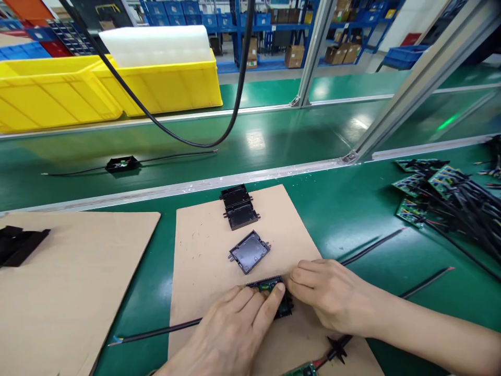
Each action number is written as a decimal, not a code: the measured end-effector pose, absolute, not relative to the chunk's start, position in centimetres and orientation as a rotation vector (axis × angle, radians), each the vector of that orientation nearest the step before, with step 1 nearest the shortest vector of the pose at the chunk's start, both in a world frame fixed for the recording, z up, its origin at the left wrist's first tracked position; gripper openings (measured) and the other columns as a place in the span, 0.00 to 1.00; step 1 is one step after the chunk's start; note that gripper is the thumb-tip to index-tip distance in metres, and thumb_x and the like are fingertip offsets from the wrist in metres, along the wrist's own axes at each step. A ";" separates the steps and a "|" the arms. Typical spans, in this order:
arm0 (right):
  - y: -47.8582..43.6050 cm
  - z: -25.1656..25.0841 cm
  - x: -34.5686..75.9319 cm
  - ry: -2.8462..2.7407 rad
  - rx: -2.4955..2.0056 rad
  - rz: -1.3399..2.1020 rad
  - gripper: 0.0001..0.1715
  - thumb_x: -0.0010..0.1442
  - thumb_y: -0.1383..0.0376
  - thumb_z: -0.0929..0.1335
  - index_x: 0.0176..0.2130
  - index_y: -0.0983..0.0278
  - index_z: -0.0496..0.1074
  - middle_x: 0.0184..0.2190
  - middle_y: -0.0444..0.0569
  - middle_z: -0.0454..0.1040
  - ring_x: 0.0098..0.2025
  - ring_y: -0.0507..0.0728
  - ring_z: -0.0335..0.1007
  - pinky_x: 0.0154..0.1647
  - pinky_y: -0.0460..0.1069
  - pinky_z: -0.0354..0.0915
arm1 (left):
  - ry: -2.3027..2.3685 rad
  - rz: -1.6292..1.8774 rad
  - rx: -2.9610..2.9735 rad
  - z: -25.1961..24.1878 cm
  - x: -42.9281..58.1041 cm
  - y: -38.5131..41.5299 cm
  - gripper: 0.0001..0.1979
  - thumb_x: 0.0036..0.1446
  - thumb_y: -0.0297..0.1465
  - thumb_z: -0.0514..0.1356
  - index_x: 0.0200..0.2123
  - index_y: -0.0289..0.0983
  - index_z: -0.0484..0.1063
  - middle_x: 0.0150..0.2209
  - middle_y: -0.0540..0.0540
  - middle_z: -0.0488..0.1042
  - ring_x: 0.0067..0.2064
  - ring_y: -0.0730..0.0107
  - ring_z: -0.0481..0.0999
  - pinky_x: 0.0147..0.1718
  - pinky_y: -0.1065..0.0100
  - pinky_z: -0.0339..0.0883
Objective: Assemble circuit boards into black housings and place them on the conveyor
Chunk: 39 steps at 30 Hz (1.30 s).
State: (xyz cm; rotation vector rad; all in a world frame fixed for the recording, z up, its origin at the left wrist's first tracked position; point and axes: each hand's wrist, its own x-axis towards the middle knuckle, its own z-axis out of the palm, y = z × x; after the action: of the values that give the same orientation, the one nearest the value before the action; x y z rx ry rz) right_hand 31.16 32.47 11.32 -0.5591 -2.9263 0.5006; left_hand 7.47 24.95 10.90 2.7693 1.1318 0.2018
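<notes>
A black plastic case with a green circuit board inside lies on the cardboard sheet. My left hand is over the case and grips it, its index fingertip pressing on the board. At the right end of the case, my right hand is closed around a black cable, whose bare end points up and right; the fingertips are partly hidden. Another black cable emerges left of my left hand. Beyond the hands lie an open case half and stacked black case parts.
A second board with a cable lies near my right forearm. Several wired boards are heaped at right. On the belt sits a wired case. Yellow bins stand behind; a thick cable hangs overhead. Another cardboard is at left.
</notes>
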 end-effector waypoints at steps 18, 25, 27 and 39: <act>31.5 10.4 31.3 -2.889 -0.725 0.301 0.09 0.62 0.73 0.62 0.39 0.67 0.70 0.33 0.49 0.67 0.34 0.57 0.57 0.37 0.53 0.54 | 1.246 0.083 2.506 12.1 8.1 24.7 0.36 0.50 0.22 0.53 0.65 0.32 0.54 0.50 0.38 0.68 0.47 0.56 0.67 0.48 0.55 0.67; 31.7 9.4 30.9 -2.847 -0.657 0.331 0.11 0.64 0.74 0.59 0.34 0.66 0.68 0.31 0.47 0.66 0.32 0.56 0.56 0.34 0.53 0.51 | 1.270 -0.032 2.655 11.1 9.5 24.7 0.35 0.48 0.28 0.56 0.62 0.24 0.60 0.41 0.38 0.72 0.39 0.54 0.66 0.38 0.53 0.67; 31.7 9.2 30.8 -2.833 -0.663 0.313 0.11 0.65 0.73 0.60 0.34 0.66 0.68 0.31 0.48 0.67 0.33 0.56 0.56 0.35 0.53 0.52 | 1.291 0.027 2.607 11.3 9.4 24.6 0.33 0.51 0.28 0.56 0.62 0.28 0.61 0.44 0.39 0.72 0.41 0.54 0.66 0.38 0.53 0.67; 43.0 16.5 30.5 -2.806 -0.846 0.129 0.10 0.63 0.70 0.64 0.45 0.62 0.71 0.40 0.47 0.74 0.39 0.55 0.68 0.34 0.47 0.59 | 1.845 0.325 2.311 15.6 2.7 31.4 0.29 0.64 0.34 0.51 0.66 0.39 0.47 0.59 0.36 0.61 0.53 0.51 0.71 0.46 0.55 0.71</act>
State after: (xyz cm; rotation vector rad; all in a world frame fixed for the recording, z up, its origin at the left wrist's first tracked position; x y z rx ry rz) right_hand 30.54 43.04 16.47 -0.8460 -2.8059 0.1287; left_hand 2.70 31.36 15.58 2.3109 1.8447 0.3254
